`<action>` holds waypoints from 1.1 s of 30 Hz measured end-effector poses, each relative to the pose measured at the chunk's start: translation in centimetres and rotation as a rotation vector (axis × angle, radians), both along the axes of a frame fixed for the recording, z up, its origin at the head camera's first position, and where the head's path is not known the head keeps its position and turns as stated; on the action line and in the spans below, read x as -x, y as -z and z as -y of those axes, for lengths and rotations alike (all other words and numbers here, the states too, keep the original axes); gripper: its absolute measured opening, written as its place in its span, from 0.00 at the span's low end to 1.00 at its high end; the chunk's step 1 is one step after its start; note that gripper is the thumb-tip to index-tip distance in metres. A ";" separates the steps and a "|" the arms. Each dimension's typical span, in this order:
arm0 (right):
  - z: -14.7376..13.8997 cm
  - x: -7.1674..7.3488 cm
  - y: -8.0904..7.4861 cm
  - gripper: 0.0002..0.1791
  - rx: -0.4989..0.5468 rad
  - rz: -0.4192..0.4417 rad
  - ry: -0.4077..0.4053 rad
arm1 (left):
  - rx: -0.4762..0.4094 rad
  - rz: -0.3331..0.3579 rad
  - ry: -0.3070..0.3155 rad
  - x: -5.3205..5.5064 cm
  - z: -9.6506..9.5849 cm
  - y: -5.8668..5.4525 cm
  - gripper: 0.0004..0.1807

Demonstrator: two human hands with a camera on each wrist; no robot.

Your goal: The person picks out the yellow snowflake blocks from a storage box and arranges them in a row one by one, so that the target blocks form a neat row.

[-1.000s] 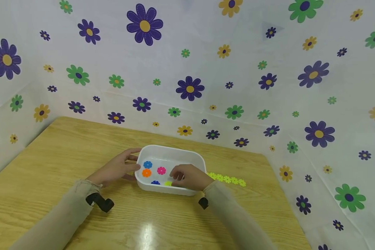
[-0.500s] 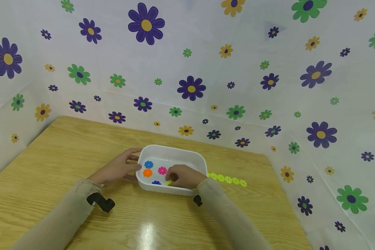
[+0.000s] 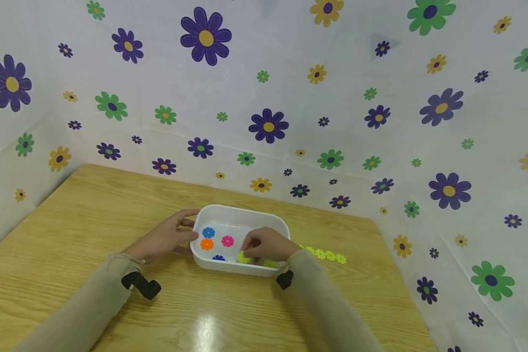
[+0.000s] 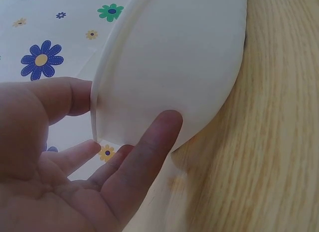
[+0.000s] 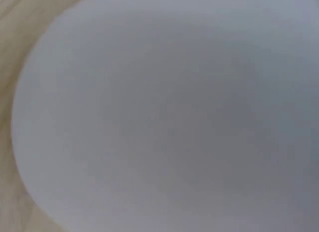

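A white plastic tray [image 3: 229,267] stands on the wooden table. My left hand [image 3: 169,237] rests against its left end, fingers spread. In the left wrist view the thumb [image 4: 157,137] touches the outer wall and a finger meets the rim. My right hand [image 3: 268,244] reaches into the tray and pinches a yellow flower-shaped disc [image 3: 243,257]. Another yellow disc [image 3: 270,263] lies partly hidden beneath this hand. Blue [image 3: 209,232], orange [image 3: 207,244], pink [image 3: 227,241] and dark blue discs [image 3: 218,258] lie at the tray's left. Only blurred white tray wall fills the right wrist view.
To the right of the tray, a row of yellow flower discs [image 3: 330,255] lies on the table [image 3: 136,195], partly hidden by the right wrist. A white flower-print cloth [image 3: 290,98] hangs behind and at both sides.
My right hand has lowered to the yellow disc and pinched it, then shifted slightly right. A second yellow disc now shows under the hand. The left hand has stayed at the tray's end.
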State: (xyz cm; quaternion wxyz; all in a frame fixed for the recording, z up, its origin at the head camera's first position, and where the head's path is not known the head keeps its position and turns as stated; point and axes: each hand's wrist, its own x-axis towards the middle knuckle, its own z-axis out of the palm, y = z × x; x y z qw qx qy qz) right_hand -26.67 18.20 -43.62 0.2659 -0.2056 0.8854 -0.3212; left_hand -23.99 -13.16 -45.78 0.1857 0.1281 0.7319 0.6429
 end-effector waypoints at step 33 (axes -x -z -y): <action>-17.4 -1.3 -2.2 0.16 0.211 -0.093 0.377 | 0.041 0.010 -0.021 0.1 0.0 0.3 0.37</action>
